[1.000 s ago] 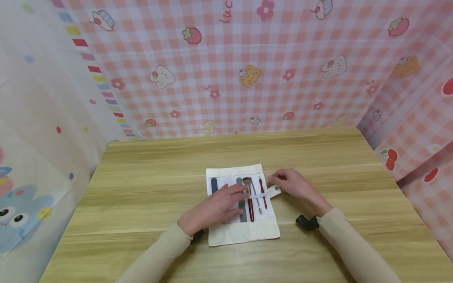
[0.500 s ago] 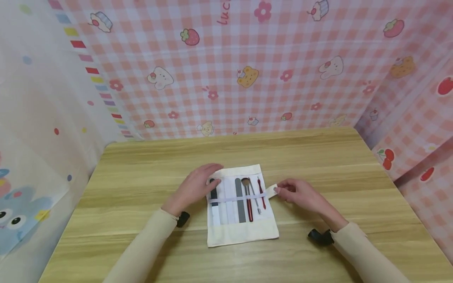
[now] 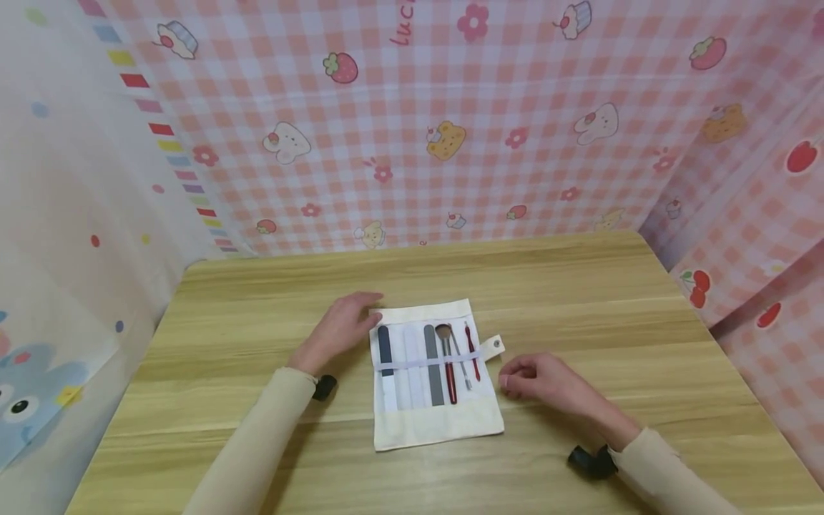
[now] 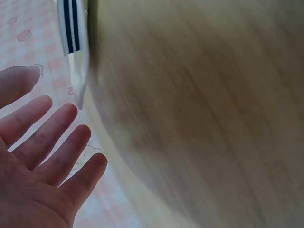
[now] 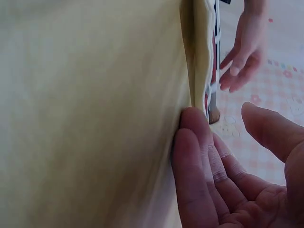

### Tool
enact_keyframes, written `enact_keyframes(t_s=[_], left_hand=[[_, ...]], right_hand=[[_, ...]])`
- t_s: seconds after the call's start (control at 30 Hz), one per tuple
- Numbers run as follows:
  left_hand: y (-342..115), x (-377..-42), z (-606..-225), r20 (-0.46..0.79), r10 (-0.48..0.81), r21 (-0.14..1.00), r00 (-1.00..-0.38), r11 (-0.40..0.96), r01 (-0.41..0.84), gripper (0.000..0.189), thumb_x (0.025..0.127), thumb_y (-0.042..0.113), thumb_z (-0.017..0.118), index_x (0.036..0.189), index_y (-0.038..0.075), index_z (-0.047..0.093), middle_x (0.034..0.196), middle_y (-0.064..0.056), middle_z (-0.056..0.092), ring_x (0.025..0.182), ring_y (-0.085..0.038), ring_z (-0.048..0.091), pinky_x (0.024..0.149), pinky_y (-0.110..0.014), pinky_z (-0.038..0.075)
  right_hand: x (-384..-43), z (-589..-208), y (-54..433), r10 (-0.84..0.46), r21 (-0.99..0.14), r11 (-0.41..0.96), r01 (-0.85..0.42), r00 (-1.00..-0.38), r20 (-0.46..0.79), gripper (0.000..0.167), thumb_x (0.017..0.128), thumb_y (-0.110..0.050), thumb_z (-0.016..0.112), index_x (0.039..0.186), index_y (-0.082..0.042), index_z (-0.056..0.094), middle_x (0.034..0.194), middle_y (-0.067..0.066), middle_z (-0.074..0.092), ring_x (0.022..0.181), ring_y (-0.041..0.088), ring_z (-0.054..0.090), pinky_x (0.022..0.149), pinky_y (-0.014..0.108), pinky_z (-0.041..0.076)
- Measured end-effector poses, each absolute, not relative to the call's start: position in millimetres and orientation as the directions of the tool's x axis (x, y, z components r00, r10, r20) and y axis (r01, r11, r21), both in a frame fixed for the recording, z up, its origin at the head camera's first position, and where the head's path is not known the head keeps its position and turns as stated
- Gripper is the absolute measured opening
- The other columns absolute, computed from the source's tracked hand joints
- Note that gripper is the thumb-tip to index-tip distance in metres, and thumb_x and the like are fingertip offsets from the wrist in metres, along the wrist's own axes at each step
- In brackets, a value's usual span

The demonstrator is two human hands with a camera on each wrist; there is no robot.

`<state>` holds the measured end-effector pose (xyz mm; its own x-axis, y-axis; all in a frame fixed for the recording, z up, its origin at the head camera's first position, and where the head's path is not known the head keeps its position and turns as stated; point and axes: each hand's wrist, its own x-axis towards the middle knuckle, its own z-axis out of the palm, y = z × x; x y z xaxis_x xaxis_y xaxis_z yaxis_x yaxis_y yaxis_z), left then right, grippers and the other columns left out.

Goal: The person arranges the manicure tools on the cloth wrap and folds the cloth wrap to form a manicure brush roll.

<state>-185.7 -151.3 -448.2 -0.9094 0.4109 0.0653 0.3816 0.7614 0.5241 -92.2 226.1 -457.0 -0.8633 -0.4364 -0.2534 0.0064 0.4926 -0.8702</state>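
A cream fabric tool pouch (image 3: 438, 429) lies unrolled on the table. Under its elastic band sit a black-and-white nail file (image 3: 385, 350), a pale file (image 3: 413, 390), a grey file (image 3: 433, 379), a red-handled brush (image 3: 450, 383), a slim silver tool (image 3: 460, 350) and a thin red tool (image 3: 473, 350). At the pouch's upper left corner is my left hand (image 3: 341, 325), its fingers extended and spread, holding nothing. My right hand (image 3: 547, 383) rests by the right edge, fingers loosely bent. In the right wrist view its fingertips are right at the pouch's edge, thumb apart.
A tab (image 3: 493, 347) with a metal snap sticks out from the pouch's right side onto the wooden table (image 3: 290, 458). Behind the table hangs a pink checked cloth (image 3: 386, 121); a white patterned cloth (image 3: 77, 179) hangs at the left. Black wrist mounts (image 3: 592, 463) sit at both cuffs.
My left hand has gone from over the middle of the pouch to its upper left corner, uncovering the files. The right hand has left the snap tab and moved nearer along the right edge.
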Motion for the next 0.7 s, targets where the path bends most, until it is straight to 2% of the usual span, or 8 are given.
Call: enact_keyframes(t_s=[0.27,0.47,0.7], left_hand=[[-153.5,-189.2,-451.1,0.032,0.385,0.532,-0.922,0.775,0.342,0.036,0.101,0.013,0.064,0.135,-0.002,0.065,0.135,-0.020,0.065,0.128,-0.037,0.060,0.110,-0.051,0.046],[-153.5,-190.7,-453.2,0.044,0.376,0.524,-0.926,0.780,0.342,0.032,0.100,0.007,0.065,0.130,-0.002,0.068,0.128,-0.020,0.069,0.120,-0.036,0.064,0.105,-0.049,0.049],[-158.0,-191.3,-457.6,0.061,0.364,0.539,-0.930,0.771,0.337,0.026,0.095,-0.001,0.066,0.120,-0.002,0.074,0.115,-0.018,0.073,0.100,-0.030,0.068,0.091,-0.046,0.055]], right_hand=[[-83.4,-458.8,216.0,-0.464,-0.887,0.461,0.020,-0.847,-0.261,0.024,0.097,-0.018,0.071,0.108,0.002,0.072,0.086,0.005,0.072,0.081,0.018,0.066,0.069,0.026,0.056],[-81.6,-459.7,210.7,-0.441,-0.865,0.502,0.016,-0.855,-0.272,0.033,0.091,-0.019,0.078,0.112,0.004,0.068,0.086,0.003,0.072,0.080,0.017,0.066,0.069,0.025,0.053],[-82.1,-458.1,205.0,-0.418,-0.821,0.568,-0.045,-0.876,-0.241,0.035,0.087,-0.012,0.079,0.116,0.003,0.065,0.086,0.001,0.068,0.079,0.016,0.062,0.068,0.026,0.051]])
